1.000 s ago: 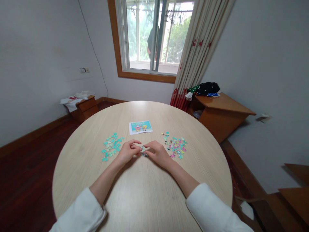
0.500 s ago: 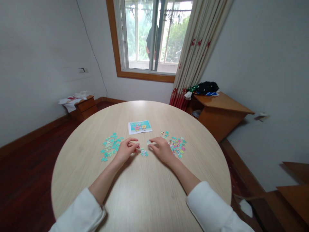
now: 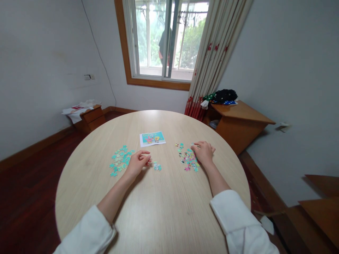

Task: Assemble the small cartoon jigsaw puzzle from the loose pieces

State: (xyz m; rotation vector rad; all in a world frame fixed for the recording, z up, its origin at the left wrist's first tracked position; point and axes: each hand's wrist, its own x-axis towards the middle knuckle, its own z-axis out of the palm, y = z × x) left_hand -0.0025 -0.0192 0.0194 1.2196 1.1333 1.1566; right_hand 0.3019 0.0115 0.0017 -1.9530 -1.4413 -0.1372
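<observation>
My left hand (image 3: 139, 163) rests on the table between the teal puzzle pieces (image 3: 122, 158) and a small joined cluster of puzzle pieces (image 3: 157, 166). Its fingers are curled with thumb and fingertip together; whatever they may hold is too small to make out. Over the far right side of the multicoloured puzzle pieces (image 3: 189, 160) is my right hand (image 3: 204, 152), its fingers closed on a pale puzzle piece (image 3: 192, 144) at the tips. Beyond the cluster lies a picture card (image 3: 153, 139) with a pink and a yellow cartoon figure on teal.
The round wooden table (image 3: 159, 211) carries everything. A cabinet (image 3: 241, 116) with a pile of clothes (image 3: 225, 96) stands behind at the right, beside a curtain (image 3: 209, 56). A small drawer unit (image 3: 92, 118) is at the left. A person (image 3: 162, 46) shows through the window.
My right hand has moved right, from beside the small cluster to the far side of the multicoloured pieces, with a pale piece at its fingertips. My left hand has stayed in place.
</observation>
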